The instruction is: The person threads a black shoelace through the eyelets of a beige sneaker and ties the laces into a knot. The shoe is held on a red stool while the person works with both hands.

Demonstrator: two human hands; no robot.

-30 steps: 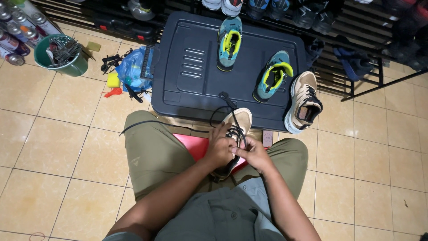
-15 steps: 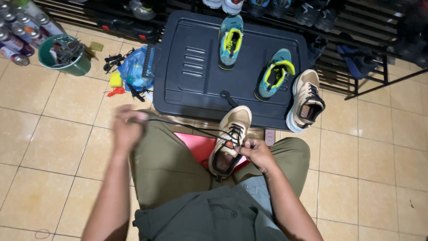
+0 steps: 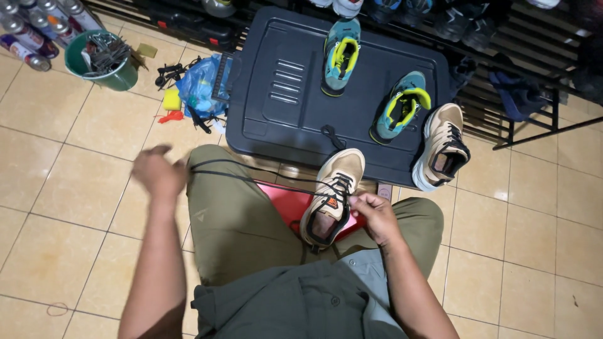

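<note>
A tan sneaker (image 3: pixel 331 191) with black laces rests between my knees, above a red stool seat (image 3: pixel 286 202). My left hand (image 3: pixel 158 171) is out to the left, pinching the black lace (image 3: pixel 251 177) and holding it taut from the shoe's eyelets. My right hand (image 3: pixel 372 212) grips the right side of the sneaker by the lace area. The matching tan sneaker (image 3: pixel 441 146) leans at the right edge of a dark plastic box lid (image 3: pixel 282 94).
Two teal and yellow sneakers (image 3: pixel 341 55) (image 3: pixel 402 105) stand on the lid. A green bucket (image 3: pixel 103 59) with tools, spray cans (image 3: pixel 28 31), a blue plastic bag (image 3: pixel 200 85) and a yellow sponge (image 3: pixel 171 98) lie at the far left. A black shoe rack (image 3: pixel 521 56) runs along the back.
My left hand left the shoe and moved out to the left, drawing the black lace long and tight. My right hand stayed on the sneaker.
</note>
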